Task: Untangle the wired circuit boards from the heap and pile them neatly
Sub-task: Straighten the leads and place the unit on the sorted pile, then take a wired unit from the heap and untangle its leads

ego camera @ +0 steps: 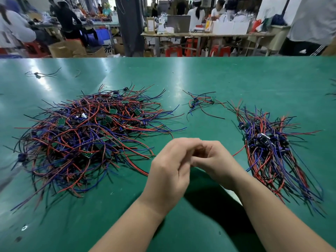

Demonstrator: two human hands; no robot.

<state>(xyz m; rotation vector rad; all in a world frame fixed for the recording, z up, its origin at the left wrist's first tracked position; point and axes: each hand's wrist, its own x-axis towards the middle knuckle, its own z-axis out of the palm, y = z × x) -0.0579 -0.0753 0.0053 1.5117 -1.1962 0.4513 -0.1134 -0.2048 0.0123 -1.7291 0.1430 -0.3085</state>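
Note:
A big tangled heap (87,135) of small green circuit boards with red, blue and black wires lies on the left of the green table (209,79). On the right lies a tidier pile (269,146), its wires running roughly the same way. A few loose wired boards (201,103) sit between them, farther back. My left hand (169,171) and my right hand (216,160) meet in front of me above the table, fingers curled and touching each other. What lies between the fingers is hidden. A red wire (238,151) runs from the pile towards my right hand.
A stray wired part (39,74) lies at the far left of the table. Beyond the table's far edge stand other workbenches, red stools, cardboard boxes and several people. More wire ends show at the table's right edge (331,93).

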